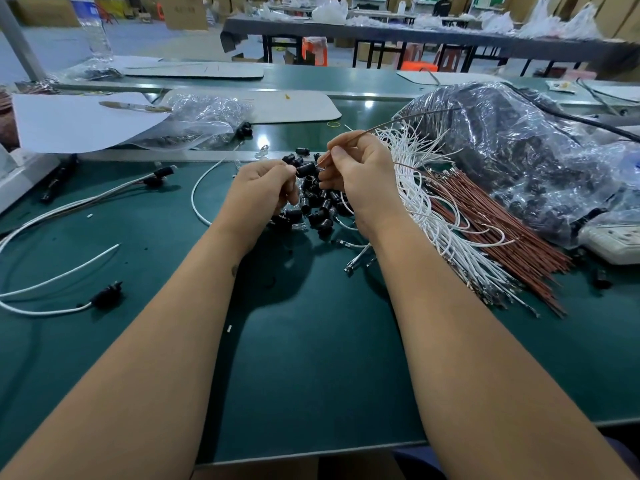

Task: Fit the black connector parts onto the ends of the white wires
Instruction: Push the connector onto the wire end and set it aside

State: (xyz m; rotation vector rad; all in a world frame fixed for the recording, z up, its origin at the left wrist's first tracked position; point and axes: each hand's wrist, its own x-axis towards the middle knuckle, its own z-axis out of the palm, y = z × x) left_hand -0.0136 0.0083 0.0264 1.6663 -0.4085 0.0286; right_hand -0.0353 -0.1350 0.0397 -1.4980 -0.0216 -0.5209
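Connector (306, 169) is up between both hands, over the green mat (311, 358). Left hand (263, 188) has its fingers curled round it, pinching it at the tips, open end facing the right hand (360, 174). That one's pinching a thin brown wire (398, 121) that runs up and off to the right, near end pointed at the connector; can't tell if it's actually in yet.

Closest to me on the left mat: a couple of finished white leads (52, 282) with black plugs on the ends. Right under the hands there's a loose pile of black connectors (320, 207). Just right of that, a fan of white wires (433, 216), and touching it on the far side a bundle of brown wires (502, 237) with metal terminals. Beyond those, a big clear bag (519, 143) of black parts. Far left, a smaller clear bag (204, 123) lying partly on a white sheet (76, 123). A water bottle (93, 29) stands way back on the left.
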